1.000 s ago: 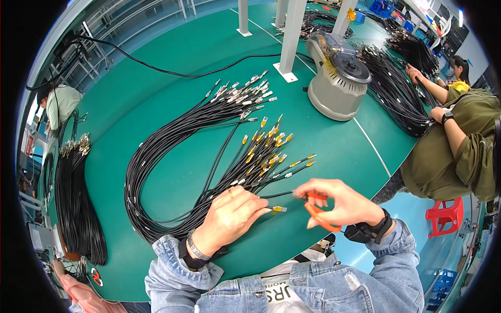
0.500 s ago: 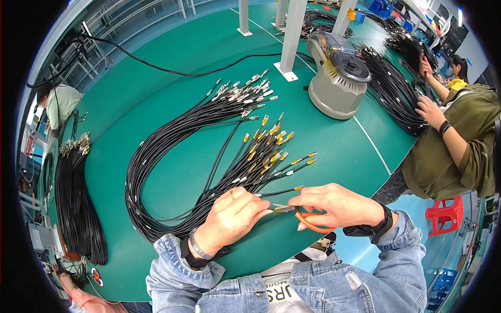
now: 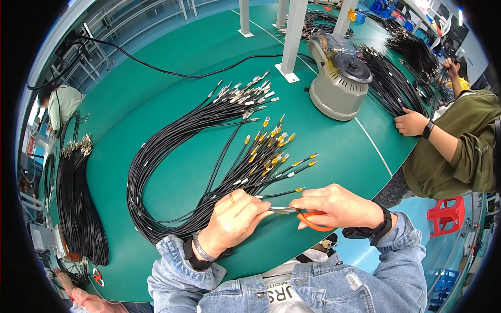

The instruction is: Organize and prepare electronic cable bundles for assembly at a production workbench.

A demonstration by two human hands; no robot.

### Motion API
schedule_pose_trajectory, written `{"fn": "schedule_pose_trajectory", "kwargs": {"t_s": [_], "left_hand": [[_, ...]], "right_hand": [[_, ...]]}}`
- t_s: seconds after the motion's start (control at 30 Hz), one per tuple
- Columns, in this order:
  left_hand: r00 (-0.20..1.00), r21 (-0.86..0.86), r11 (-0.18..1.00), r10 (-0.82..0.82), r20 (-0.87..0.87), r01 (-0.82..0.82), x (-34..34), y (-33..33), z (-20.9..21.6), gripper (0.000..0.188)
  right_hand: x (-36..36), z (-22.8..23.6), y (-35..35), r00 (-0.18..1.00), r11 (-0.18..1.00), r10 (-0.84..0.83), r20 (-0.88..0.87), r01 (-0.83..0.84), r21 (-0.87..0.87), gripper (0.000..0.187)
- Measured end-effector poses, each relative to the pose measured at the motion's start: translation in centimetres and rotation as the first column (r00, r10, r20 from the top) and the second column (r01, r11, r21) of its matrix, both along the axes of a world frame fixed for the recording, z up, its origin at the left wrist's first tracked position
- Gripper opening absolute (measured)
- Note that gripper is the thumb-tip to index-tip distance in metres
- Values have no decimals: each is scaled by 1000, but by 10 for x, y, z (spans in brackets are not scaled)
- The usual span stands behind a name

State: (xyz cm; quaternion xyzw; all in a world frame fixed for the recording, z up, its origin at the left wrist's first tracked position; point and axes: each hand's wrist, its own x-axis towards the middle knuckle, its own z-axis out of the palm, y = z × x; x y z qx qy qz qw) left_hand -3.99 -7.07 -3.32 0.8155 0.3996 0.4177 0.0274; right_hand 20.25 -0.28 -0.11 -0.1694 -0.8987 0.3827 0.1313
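My left hand (image 3: 235,215) is closed, its fingertips pinching the end of a thin black cable (image 3: 265,204). Facing it, my right hand (image 3: 339,206) grips scissors (image 3: 315,221) with orange loop handles. Their metal blades point left and meet the cable end between my hands; whether they cut into it is too small to tell. Just beyond my hands lies a curved bundle of black cables (image 3: 140,177). One end of the bundle fans out in yellow-marked connectors (image 3: 271,151), the other in silvery plugs (image 3: 250,94).
A grey machine with a round black top (image 3: 336,96) stands on the green table (image 3: 182,57), beside a metal post (image 3: 292,41). Another cable bundle (image 3: 81,208) hangs at the left edge. Co-workers sit around; one in an olive jacket (image 3: 454,156) handles cables at right.
My hands and the scissors have barely moved. At right, the olive-jacketed co-worker's hand has shifted left and lower along the cables.
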Motion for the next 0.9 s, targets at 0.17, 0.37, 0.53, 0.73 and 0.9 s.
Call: {"fn": "schedule_pose_trajectory", "kwargs": {"t_s": [0.17, 0.37, 0.53, 0.73, 0.9], "left_hand": [[1000, -6, 1000, 6, -25, -6, 1, 1, 2, 24], [1000, -9, 1000, 6, -10, -6, 3, 2, 6, 22], [1000, 1, 1000, 14, 25, -14, 9, 4, 9, 25], [1000, 2, 1000, 12, -9, -12, 11, 6, 12, 26], [999, 10, 1000, 15, -36, -15, 13, 6, 11, 26]], "right_hand": [[2, -4, 2, 994, 996, -64, -84, 58, -73, 34], [18, -14, 17, 927, 919, -373, -50, 362, -157, 35], [34, -20, 23, 778, 776, -619, 107, 627, -65, 40], [21, 5, 4, 960, 947, -276, 50, 281, -158, 39], [11, 7, 2, 989, 989, -144, -39, 144, 8, 34]]}}
